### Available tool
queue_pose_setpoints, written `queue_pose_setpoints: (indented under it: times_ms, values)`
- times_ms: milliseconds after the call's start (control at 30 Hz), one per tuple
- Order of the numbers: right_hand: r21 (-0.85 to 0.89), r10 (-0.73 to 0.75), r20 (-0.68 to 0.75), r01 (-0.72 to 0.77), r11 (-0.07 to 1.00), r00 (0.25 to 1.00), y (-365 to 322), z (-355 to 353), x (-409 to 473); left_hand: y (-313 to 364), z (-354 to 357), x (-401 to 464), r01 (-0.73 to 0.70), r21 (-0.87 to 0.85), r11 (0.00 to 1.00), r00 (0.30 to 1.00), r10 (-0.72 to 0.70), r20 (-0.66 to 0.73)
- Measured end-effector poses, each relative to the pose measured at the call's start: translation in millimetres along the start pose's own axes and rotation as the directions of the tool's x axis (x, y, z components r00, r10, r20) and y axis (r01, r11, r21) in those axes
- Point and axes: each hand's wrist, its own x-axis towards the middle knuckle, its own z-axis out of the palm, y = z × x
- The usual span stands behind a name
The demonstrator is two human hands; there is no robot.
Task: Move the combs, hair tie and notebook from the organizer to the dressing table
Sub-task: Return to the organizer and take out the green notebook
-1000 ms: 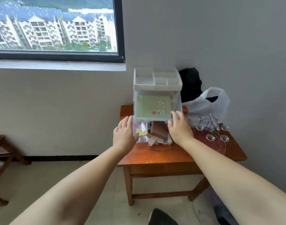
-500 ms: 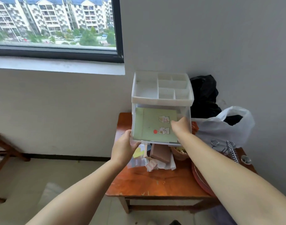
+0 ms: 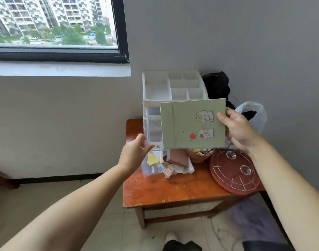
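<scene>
Right hand (image 3: 239,129): fingers closed on the right edge of the notebook, thumb across the cover, holding it up in the air.
Notebook (image 3: 187,124): pale green, flat face toward the camera, two small animal stickers and a red dot on the cover; it hangs in front of the organizer and above the table (not touching the tabletop).
Left hand (image 3: 135,153): fingers pinched on the front lip of the clear drawer (image 3: 153,132), at its lower left corner.
Organizer (image 3: 160,91): white plastic, standing at the back of the table against the wall; the top tray compartments look bare.
Table (image 3: 173,191): small, reddish wood, below a window.
Beside the organizer: a brown block (image 3: 177,157) on loose papers and packets, a clay pot (image 3: 200,154), and a round red disc (image 3: 234,173) with a wire rack on it.
Behind: a white plastic bag (image 3: 253,113) and a black bag (image 3: 216,86).
Combs and hair tie: cannot tell where they are.
</scene>
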Motion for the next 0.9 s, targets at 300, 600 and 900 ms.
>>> queue_pose_setpoints:
  times_ms: [300, 600, 900]
  values:
    - [-0.668, 0.257, 0.377, 0.069, 0.741, 0.89, 24.0, 12.8, -10.3, 8.1, -16.0, 43.2, -0.03, -0.032, 0.999, 0.998, 0.028, -0.059]
    - [-0.7, 0.248, 0.424, 0.141, 0.7, 0.871, 24.5, 20.8, 82.6, 6.9, -4.0, 93.1, 0.143, 0.061, 0.988, 0.981, -0.133, -0.14]
    - [-0.403, 0.232, 0.51, -0.007, 0.915, 0.828, 31.9, 15.2, 119.9, -6.0, 2.5, 116.7, 0.252, 0.05, 0.966, 0.959, -0.243, -0.147]
